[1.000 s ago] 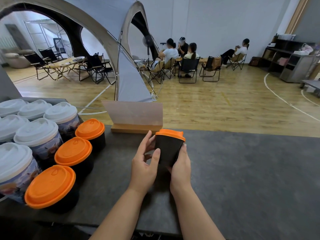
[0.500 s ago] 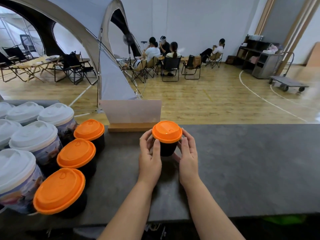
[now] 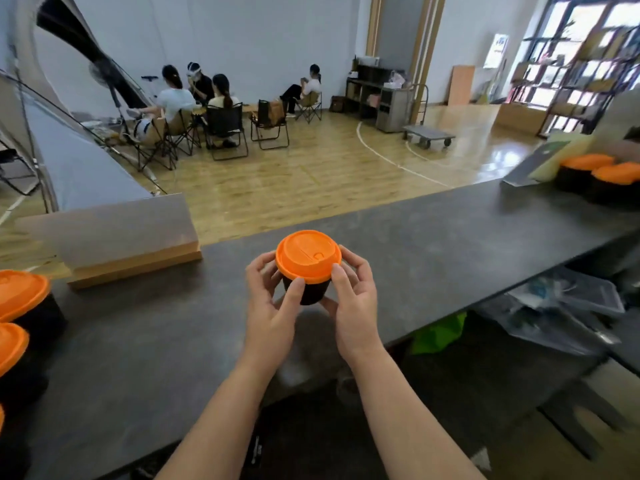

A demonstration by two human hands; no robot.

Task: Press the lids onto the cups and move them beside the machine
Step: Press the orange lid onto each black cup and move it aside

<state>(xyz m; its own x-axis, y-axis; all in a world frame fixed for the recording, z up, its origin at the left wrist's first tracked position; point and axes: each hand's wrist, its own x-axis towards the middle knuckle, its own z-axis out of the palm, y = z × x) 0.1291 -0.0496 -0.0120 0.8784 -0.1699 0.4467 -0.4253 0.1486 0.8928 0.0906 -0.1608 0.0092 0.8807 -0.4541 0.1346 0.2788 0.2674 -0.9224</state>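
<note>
Since half a second ago the view has swung right: the white-lidded cups have left the picture and two more orange-lidded cups (image 3: 595, 174) now show at the desk's far right end. Both hands still hold the black cup (image 3: 306, 291) with its orange lid (image 3: 308, 255), tilted toward the camera above the dark desk (image 3: 450, 237). Left hand (image 3: 273, 306) curls round the cup's left side, its thumb on the lid's rim; right hand (image 3: 353, 299) curls round the right side, thumb also on the rim. Other orange-lidded cups (image 3: 20, 299) stand at the left edge, well apart from the held cup. A wooden-based sign stand (image 3: 117, 237) sits on the desk between them, farther back. Beyond lie a wooden floor, folding chairs and seated people.
</note>
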